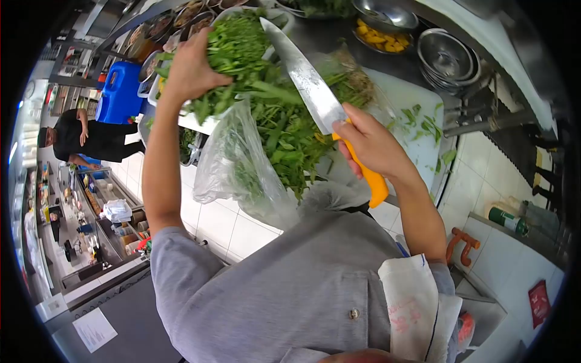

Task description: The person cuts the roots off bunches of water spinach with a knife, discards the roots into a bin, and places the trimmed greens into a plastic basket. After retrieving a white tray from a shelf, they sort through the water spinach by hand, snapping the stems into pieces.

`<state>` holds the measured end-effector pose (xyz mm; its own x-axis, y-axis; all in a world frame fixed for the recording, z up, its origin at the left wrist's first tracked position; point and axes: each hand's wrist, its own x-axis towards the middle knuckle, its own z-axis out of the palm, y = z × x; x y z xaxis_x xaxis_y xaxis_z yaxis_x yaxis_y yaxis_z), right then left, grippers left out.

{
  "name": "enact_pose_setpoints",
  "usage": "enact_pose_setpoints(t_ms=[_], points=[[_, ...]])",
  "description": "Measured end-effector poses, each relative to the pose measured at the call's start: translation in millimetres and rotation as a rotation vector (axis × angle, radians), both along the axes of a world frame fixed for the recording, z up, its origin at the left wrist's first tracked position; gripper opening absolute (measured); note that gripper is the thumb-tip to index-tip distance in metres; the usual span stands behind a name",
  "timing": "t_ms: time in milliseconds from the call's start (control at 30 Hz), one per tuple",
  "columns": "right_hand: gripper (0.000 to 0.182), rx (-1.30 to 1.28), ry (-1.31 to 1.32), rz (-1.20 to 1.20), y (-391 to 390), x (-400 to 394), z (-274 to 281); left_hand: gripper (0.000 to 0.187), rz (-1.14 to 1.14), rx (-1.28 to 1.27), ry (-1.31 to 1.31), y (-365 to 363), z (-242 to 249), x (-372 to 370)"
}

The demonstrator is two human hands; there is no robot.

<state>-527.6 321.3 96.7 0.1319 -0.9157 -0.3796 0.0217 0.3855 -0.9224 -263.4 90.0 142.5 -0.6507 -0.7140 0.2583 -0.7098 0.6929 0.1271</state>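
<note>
My right hand (pixel 372 142) is wrapped round the yellow handle of a large kitchen knife (pixel 308 85), its broad blade pointing up and to the left over the greens. My left hand (pixel 190 69) cups a heap of cut leafy greens (pixel 242 51) at the upper left, thumb along the near side and fingertips partly hidden. Below lies a bunch of longer leafy greens (pixel 287 136), partly inside a clear plastic bag (pixel 233 160) that hangs over the near edge. Under them is a white cutting board (pixel 393 91) with leaf scraps on its right part.
Metal bowls (pixel 448 57) are stacked at the upper right, beside a bowl of yellow cut pieces (pixel 378 39). Several food containers (pixel 200 24) stand at the upper left, near a blue jerrycan (pixel 121 94). A person in black (pixel 85 133) stands farther left. A shelf edge (pixel 484 36) runs overhead.
</note>
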Motion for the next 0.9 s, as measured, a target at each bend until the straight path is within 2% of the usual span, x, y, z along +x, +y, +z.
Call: enact_pose_setpoints(t_ms=[67,167,200,233,300,367,433,500,567,633,700,733,800,833,867,900], points=[[0.015,0.044,0.011,-0.012,-18,12,-5,0.097,-0.024,-0.181,-0.104,-42,-22,47],[0.016,0.122,-0.024,-0.085,-19,14,-13,0.097,-0.019,-0.069,-0.211,-82,-66,89],[0.02,0.12,-0.026,-0.101,-16,10,-21,0.095,-0.029,-0.084,-0.337,-85,-84,90],[0.02,0.126,-0.026,-0.102,-12,6,-27,0.095,-0.031,-0.079,-0.337,-88,-109,93],[0.02,0.189,0.004,-0.187,-2,-4,-37,0.102,-0.339,0.097,-0.73,-95,-160,94],[0.019,0.245,0.014,-0.255,11,-12,-43,0.105,-0.347,0.067,-0.763,-104,-189,91],[0.018,0.282,-0.006,-0.417,25,-16,-43,0.107,-0.366,0.034,-0.798,-104,-191,82],[0.017,0.238,-0.031,-0.455,40,-23,-46,0.104,-0.259,-0.026,-0.98,-97,-182,75],[0.017,0.213,-0.049,-0.556,71,-36,-49,0.107,-0.217,-0.027,-1.02,-95,-176,70],[0.014,0.155,-0.037,-0.586,94,-46,-51,0.11,-0.078,0.008,-0.995,-77,-135,49],[0.014,0.17,-0.013,-0.681,124,-56,-61,0.093,0.051,-0.051,-0.849,-54,-84,27],[0.014,0.181,0.0,-0.706,138,-62,-65,0.093,0.026,-0.059,-0.851,-49,-68,13],[0.015,0.219,0.003,-0.782,161,-64,-75,0.065,-0.008,0.154,-0.194,-33,-51,-15],[0.015,0.22,0.001,-0.794,172,-63,-81,0.041,-0.139,0.123,0.112,-7,-62,-41],[0.014,0.245,0.008,-0.821,181,-61,-88,0.043,-0.04,0.36,0.158,28,-69,-69],[0.014,0.264,0.016,-0.849,189,-60,-94,0.055,-0.034,0.488,-0.036,64,-71,-94]])
